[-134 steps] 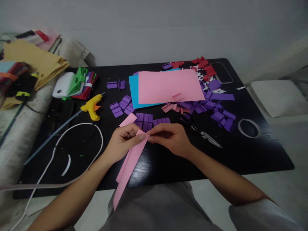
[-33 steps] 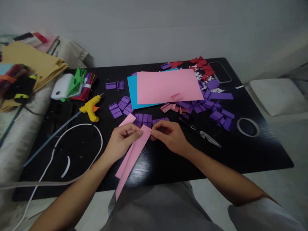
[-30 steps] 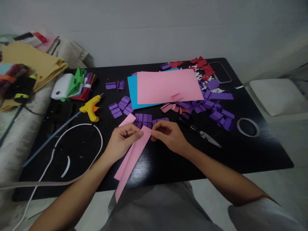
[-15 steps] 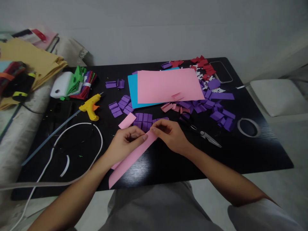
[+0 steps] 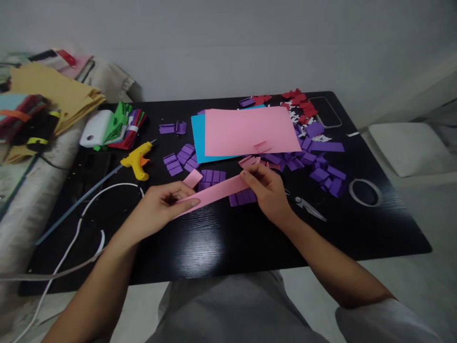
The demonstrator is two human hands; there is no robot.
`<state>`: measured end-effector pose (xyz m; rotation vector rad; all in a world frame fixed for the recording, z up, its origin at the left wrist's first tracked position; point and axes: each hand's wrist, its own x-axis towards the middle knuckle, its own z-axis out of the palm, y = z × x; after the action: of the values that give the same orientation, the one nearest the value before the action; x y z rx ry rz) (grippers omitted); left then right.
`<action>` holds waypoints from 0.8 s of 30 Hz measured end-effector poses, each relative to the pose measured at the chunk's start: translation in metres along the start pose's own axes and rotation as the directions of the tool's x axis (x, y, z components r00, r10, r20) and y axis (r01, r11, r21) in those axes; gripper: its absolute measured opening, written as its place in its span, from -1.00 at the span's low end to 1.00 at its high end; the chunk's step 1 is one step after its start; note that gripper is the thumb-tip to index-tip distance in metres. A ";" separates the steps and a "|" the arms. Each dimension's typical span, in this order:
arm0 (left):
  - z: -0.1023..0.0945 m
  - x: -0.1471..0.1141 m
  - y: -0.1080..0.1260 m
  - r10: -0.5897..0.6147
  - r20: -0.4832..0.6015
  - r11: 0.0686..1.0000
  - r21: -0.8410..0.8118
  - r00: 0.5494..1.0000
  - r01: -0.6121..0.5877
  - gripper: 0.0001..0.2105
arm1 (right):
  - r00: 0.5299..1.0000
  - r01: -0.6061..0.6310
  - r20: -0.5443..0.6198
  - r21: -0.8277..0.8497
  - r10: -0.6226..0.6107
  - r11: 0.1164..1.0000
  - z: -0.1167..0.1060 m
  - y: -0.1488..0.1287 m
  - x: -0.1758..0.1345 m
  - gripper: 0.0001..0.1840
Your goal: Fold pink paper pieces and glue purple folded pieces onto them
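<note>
A long pink paper strip (image 5: 218, 190) stretches between my two hands above the black table. My left hand (image 5: 162, 205) pinches it near its left end, thumb on top. At the other end, my right hand (image 5: 266, 190) grips it between thumb and fingers. Just behind the strip lie a small pink paper piece (image 5: 193, 178) and folded purple paper pieces (image 5: 213, 176). Farther back, a large pink sheet (image 5: 250, 131) rests on a blue sheet (image 5: 198, 138). Scissors (image 5: 310, 208) lie to the right of my right hand, their handles partly hidden.
A yellow glue gun (image 5: 138, 160) with a long glue stick lies at the left, near a looped white cable (image 5: 76, 233). Purple, red and white paper scraps (image 5: 323, 166) spread over the right side, beside a roll of tape (image 5: 364, 192). Bundled coloured paper (image 5: 123, 126) sits back left.
My hands have moved apart, the left one leftward and the right one slightly right and up. The strip has turned from a steep slant to nearly level.
</note>
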<state>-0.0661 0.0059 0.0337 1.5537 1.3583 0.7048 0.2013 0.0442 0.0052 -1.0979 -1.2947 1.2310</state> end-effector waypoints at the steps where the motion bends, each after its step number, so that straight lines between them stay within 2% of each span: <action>1: -0.006 -0.002 0.001 0.001 -0.041 1.000 -0.004 0.999 -0.002 -0.77 | 1.000 0.002 -0.015 0.005 -0.002 1.000 -0.001 -0.001 0.000 -0.75; 3: -0.015 -0.005 0.000 -0.003 -0.147 0.999 -0.047 0.989 -0.004 -0.78 | 1.000 -0.008 -0.028 0.015 0.008 1.000 -0.003 -0.005 0.000 -0.79; 5: -0.022 -0.006 -0.002 -0.004 -0.293 0.989 -0.143 0.956 -0.040 -0.75 | 0.999 -0.041 0.020 0.021 0.041 0.999 -0.006 -0.010 -0.001 -0.81; 7: -0.025 -0.004 -0.003 -0.004 -0.430 0.962 -0.247 0.903 -0.114 -0.66 | 0.977 -0.108 0.183 -0.008 0.108 0.994 -0.010 -0.015 -0.002 -0.83; 9: -0.025 0.000 -0.003 0.004 -0.492 0.936 -0.305 0.871 -0.176 -0.56 | 0.891 -0.168 0.412 -0.090 0.191 0.982 -0.012 -0.020 -0.002 -0.89; 11: -0.023 0.005 -0.001 0.027 -0.456 0.935 -0.304 0.889 -0.184 -0.47 | 0.795 -0.187 0.559 -0.143 0.235 0.972 -0.011 -0.025 -0.002 -0.94; 12: -0.021 0.007 0.002 0.042 -0.407 0.938 -0.297 0.913 -0.176 -0.44 | 0.780 -0.187 0.582 -0.134 0.230 0.973 -0.008 -0.026 -0.002 -0.91; 13: -0.017 0.010 0.004 0.057 -0.338 0.941 -0.295 0.939 -0.164 -0.42 | 0.788 -0.187 0.577 -0.107 0.214 0.976 -0.004 -0.027 -0.002 -0.85; 15: -0.008 0.014 0.011 0.082 -0.171 0.943 -0.307 0.982 -0.132 -0.43 | 0.838 -0.185 0.517 -0.031 0.174 0.982 0.007 -0.028 0.000 -0.74; 18: 0.009 0.019 0.018 0.100 0.028 0.935 -0.345 0.995 -0.084 -0.49 | 0.887 -0.158 0.442 0.027 0.130 0.987 0.022 -0.024 0.002 -0.71; 21: 0.024 0.021 0.019 0.101 0.097 0.921 -0.386 0.990 -0.056 -0.54 | 0.911 -0.139 0.397 0.042 0.111 0.989 0.031 -0.019 0.001 -0.72; 24: 0.033 0.020 0.012 0.082 0.072 0.919 -0.391 0.994 -0.048 -0.58 | 0.926 -0.158 0.356 0.060 0.127 0.986 0.030 -0.014 -0.003 -0.74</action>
<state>-0.0280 0.0168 0.0283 1.2966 1.0292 0.8789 0.1718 0.0374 0.0196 -0.9493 -1.4284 1.6348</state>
